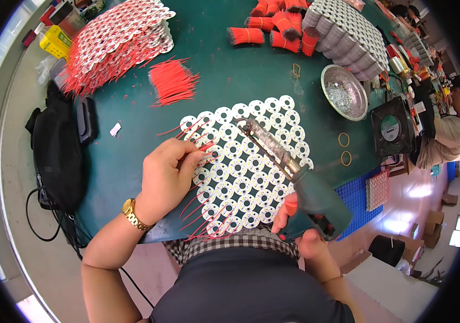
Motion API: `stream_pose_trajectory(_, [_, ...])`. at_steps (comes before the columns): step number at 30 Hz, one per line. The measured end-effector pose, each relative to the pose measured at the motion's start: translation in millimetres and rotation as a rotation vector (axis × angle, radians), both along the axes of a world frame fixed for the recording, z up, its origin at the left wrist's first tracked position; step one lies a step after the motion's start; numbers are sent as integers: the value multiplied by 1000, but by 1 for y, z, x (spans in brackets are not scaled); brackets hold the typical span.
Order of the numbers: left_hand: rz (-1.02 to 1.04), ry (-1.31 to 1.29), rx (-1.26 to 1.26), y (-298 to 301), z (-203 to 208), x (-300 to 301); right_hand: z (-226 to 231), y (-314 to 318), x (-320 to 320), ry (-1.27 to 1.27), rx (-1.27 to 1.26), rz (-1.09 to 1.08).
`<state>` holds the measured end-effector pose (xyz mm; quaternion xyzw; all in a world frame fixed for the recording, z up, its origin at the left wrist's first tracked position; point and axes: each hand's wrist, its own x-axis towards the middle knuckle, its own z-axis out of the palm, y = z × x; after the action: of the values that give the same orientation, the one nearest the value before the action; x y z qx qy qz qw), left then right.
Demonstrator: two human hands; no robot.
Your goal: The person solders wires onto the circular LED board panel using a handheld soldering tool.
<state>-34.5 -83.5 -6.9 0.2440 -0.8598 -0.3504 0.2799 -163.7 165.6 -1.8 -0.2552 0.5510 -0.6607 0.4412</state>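
A panel of round white circuit boards (255,204) joined in rows lies on the green table before me. Red wires stick out from its left-hand boards. My left hand (168,175), with a gold watch at the wrist, is closed in a pinch on red wires (207,145) over the panel's left part. Held in my right hand (310,245) at the table's front edge is a dark green soldering gun (319,202). Its metal barrel slants up and left over the panel, with the bent tip above the upper boards, right of my left fingers.
Loose red wires (173,82) lie beyond the panel. Stacked boards (119,35) stand far left, more boards (348,35) far right beside red wire bundles (286,27). At right are a metal bowl (344,91), a fan (394,128) and another person (445,129). A black bag (58,156) sits left.
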Motion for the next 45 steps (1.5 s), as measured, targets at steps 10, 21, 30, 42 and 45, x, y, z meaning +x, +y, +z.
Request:
stream_pose_trajectory(10, [-19, -113, 71, 15, 11, 7, -38, 42, 18, 58, -16, 167])
stream_pose_trajectory(21, [-98, -213, -46, 17, 7, 8, -35, 45, 7, 223, 29, 298])
stream_pose_trajectory(30, [-129, -176, -61, 17, 5, 9, -39, 52, 18, 132, 177, 217])
stream_pose_trajectory(42, [-126, -201, -86, 16, 6, 9, -36, 48, 23, 53, 233, 154])
stream_pose_trajectory(45, [-126, -209, -86, 16, 6, 8, -33, 44, 24, 30, 209, 101])
